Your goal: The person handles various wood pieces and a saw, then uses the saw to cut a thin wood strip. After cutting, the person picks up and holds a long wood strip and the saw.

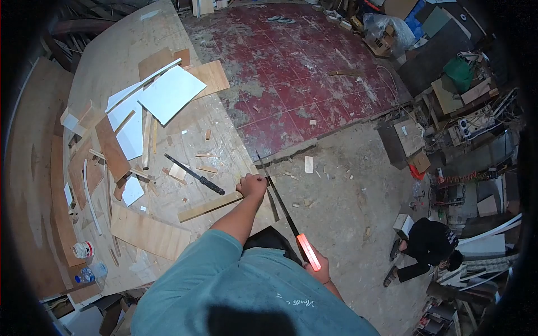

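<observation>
Red-tile floor w/ concrete patch

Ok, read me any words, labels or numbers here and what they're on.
White cursive script on the teal shirt: upside down, blurred, unreadable.
Label on the clear plastic bottle: too small.
Red label on the white tub: too small.
Nothing can be read for certain.

Plywood workbench, white panels, wood offcuts, wood strip, black-handled tool, plastic bottle

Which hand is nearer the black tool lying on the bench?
Left. The left hand holds the strip just right of the black tool; the right hand is farther back, off the bench, gripping the saw.
</observation>
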A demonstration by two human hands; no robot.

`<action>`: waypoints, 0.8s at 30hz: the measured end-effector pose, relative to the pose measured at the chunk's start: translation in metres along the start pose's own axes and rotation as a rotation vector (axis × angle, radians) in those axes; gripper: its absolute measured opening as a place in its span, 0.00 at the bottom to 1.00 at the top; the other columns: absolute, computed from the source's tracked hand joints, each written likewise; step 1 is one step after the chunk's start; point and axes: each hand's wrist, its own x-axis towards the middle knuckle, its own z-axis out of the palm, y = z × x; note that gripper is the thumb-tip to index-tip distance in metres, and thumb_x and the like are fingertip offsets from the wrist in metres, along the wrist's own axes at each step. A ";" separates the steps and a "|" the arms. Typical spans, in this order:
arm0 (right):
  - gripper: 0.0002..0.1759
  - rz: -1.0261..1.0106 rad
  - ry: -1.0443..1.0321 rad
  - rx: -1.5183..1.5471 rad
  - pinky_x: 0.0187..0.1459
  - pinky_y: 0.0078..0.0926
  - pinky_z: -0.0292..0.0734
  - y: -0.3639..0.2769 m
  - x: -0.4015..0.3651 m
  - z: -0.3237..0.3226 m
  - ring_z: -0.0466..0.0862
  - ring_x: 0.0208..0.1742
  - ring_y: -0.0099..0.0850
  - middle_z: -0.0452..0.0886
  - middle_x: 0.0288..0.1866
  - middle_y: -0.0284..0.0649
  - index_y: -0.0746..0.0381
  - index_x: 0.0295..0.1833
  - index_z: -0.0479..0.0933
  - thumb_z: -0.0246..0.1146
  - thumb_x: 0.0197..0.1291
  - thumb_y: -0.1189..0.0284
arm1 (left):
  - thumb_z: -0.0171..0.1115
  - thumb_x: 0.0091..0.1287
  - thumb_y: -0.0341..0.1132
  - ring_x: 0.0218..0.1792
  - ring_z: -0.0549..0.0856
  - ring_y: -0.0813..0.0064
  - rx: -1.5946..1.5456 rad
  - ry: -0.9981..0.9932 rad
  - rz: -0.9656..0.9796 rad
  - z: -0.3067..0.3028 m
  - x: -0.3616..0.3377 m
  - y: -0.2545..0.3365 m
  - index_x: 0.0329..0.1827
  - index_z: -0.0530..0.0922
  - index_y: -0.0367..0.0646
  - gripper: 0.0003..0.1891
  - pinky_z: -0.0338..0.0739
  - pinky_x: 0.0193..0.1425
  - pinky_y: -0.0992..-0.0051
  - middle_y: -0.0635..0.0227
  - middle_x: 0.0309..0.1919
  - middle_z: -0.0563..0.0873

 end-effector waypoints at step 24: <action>0.35 -0.013 0.102 -0.009 0.55 0.31 0.79 0.004 -0.005 -0.003 0.85 0.56 0.41 0.82 0.56 0.54 0.67 0.65 0.72 0.62 0.44 0.82 | 0.66 0.53 0.56 0.55 0.77 0.59 0.077 0.040 0.014 -0.004 -0.006 0.012 0.33 0.88 0.54 0.17 0.61 0.60 0.57 0.66 0.46 0.84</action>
